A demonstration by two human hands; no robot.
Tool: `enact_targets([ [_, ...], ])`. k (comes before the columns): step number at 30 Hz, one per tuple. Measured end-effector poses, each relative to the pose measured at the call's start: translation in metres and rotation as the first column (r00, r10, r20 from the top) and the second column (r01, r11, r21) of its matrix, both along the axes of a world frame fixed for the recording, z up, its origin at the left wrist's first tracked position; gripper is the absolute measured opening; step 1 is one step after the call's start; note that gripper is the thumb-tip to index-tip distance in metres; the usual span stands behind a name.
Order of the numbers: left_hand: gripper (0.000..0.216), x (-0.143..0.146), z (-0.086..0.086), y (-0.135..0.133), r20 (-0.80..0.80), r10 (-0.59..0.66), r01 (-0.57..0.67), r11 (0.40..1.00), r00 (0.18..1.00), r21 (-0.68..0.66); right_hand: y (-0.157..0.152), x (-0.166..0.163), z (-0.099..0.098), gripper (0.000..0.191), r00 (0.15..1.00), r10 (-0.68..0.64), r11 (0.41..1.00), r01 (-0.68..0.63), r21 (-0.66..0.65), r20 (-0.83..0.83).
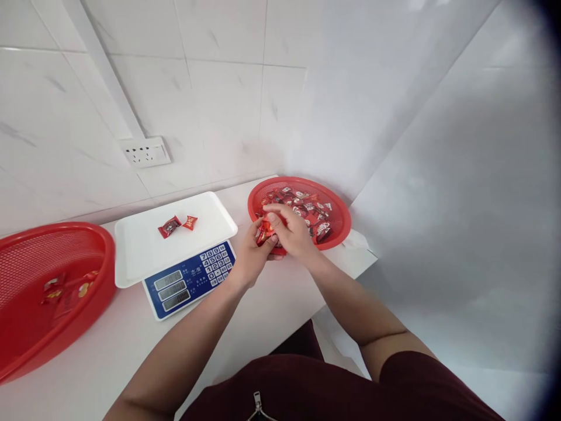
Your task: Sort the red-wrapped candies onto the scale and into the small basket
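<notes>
Both hands meet over the near left rim of a red plastic basket (335,237) full of wrapped candies (309,210). Several red-wrapped candies (264,233) show between my palms. My left hand (254,257) curls round them from the left, thumb on top. From the right, my right hand (293,235) closes over the same candies with its fingers bent. Its fingertips are partly hidden, as are the candies underneath. To the left, a dark red candy (169,227) and a small orange-red candy (190,222) lie apart on the white tray (144,257) of a weighing scale (193,280).
A second red basket (94,234) at the left edge holds a few red packets (70,292). The scale's blue key panel faces me. A tiled wall with a power socket (145,152) stands behind the white table (263,304); a pale panel (429,204) rises at the right.
</notes>
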State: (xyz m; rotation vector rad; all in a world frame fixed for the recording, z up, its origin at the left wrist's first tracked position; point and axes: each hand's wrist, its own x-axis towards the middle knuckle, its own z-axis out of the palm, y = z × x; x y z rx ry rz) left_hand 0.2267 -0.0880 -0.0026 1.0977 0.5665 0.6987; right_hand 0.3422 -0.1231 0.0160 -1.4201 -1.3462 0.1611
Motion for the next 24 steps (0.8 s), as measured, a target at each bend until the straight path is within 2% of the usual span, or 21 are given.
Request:
enact_targets([
  [3, 0.043, 0.008, 0.005, 0.009, 0.012, 0.000, 0.001, 0.995, 1.000, -0.099, 0.004, 0.041, 0.003, 0.026, 0.988, -0.140, 0.989, 0.143, -0.042, 0.064],
  [5, 0.030, 0.005, 0.007, 0.016, 0.011, -0.030, 0.031, 0.985, 1.000, -0.171, 0.001, 0.073, 0.001, 0.025, 0.966, -0.191, 0.964, 0.219, -0.153, 0.175],
  [7, 0.021, -0.006, 0.007, 0.021, 0.007, -0.056, 0.056, 0.973, 0.998, -0.226, -0.007, 0.102, -0.004, 0.028, 0.938, -0.050, 0.912, 0.183, -0.368, 0.343],
  [9, 0.020, -0.021, 0.004, 0.023, 0.008, -0.074, 0.074, 0.962, 0.997, -0.261, -0.016, 0.123, -0.012, 0.036, 0.888, 0.199, 0.777, 0.116, -0.619, 0.415],
  [11, 0.021, -0.036, -0.002, 0.022, 0.016, -0.094, 0.095, 0.949, 0.995, -0.300, -0.022, 0.135, -0.022, 0.044, 0.825, 0.377, 0.672, 0.070, -0.738, 0.421],
  [12, 0.021, -0.043, -0.006, 0.019, 0.023, -0.107, 0.109, 0.941, 0.994, -0.321, -0.024, 0.138, -0.027, 0.047, 0.798, 0.412, 0.656, 0.075, -0.751, 0.439],
  [16, 0.026, -0.060, -0.017, 0.005, 0.063, -0.177, 0.187, 0.910, 0.982, -0.370, -0.016, 0.141, -0.037, 0.039, 0.743, 0.364, 0.694, 0.186, -0.696, 0.561],
  [18, 0.029, -0.066, -0.022, -0.002, 0.085, -0.216, 0.232, 0.897, 0.973, -0.377, -0.011, 0.141, -0.035, 0.029, 0.747, 0.344, 0.733, 0.164, -0.660, 0.569],
  [21, 0.033, -0.077, -0.030, -0.009, 0.119, -0.251, 0.278, 0.875, 0.961, -0.396, -0.010, 0.138, -0.020, 0.018, 0.801, 0.257, 0.789, 0.149, -0.596, 0.540],
  [24, 0.035, -0.093, -0.043, -0.015, 0.137, -0.235, 0.271, 0.858, 0.962, -0.436, -0.011, 0.127, -0.001, 0.025, 0.902, 0.079, 0.799, 0.197, -0.567, 0.425],
])
